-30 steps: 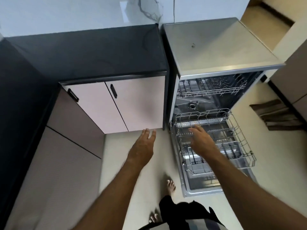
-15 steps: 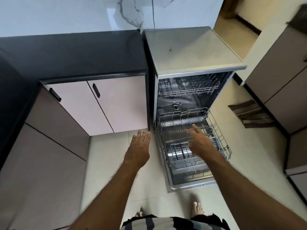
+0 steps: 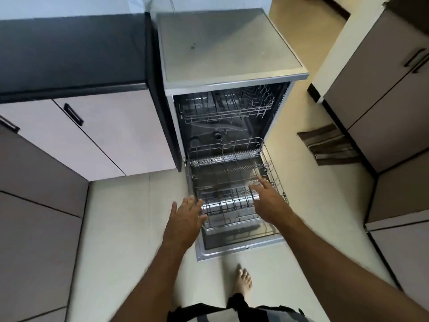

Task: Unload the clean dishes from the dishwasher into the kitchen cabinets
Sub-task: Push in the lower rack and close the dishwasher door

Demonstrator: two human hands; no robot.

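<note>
Since the earlier frame both hands are reaching farther over the dishwasher (image 3: 232, 54), and the left hand (image 3: 185, 218), which was off to the side above the floor, is now coming in at the left rim of the lower rack (image 3: 274, 177). Its fingers are lying straight and spread, holding nothing; whether they are touching the wire is unclear. The right hand (image 3: 269, 201) is hovering over the right part of the same rack, fingers straight and apart, also gripping nothing.

The lower rack is sitting pulled out over the lowered dishwasher door (image 3: 241, 248). The upper rack (image 3: 227, 110) is staying inside the tub, and no dishes can be made out in either rack.

A black countertop (image 3: 69, 52) is standing just left of the dishwasher, with pale cabinet doors (image 3: 111, 135) under it. A bare foot (image 3: 243, 281) is resting on the tiled floor (image 3: 120, 228) just in front of the door. A folded brown cloth (image 3: 329, 145) is lying on the floor to the right, beside more cabinets (image 3: 383, 108).
</note>
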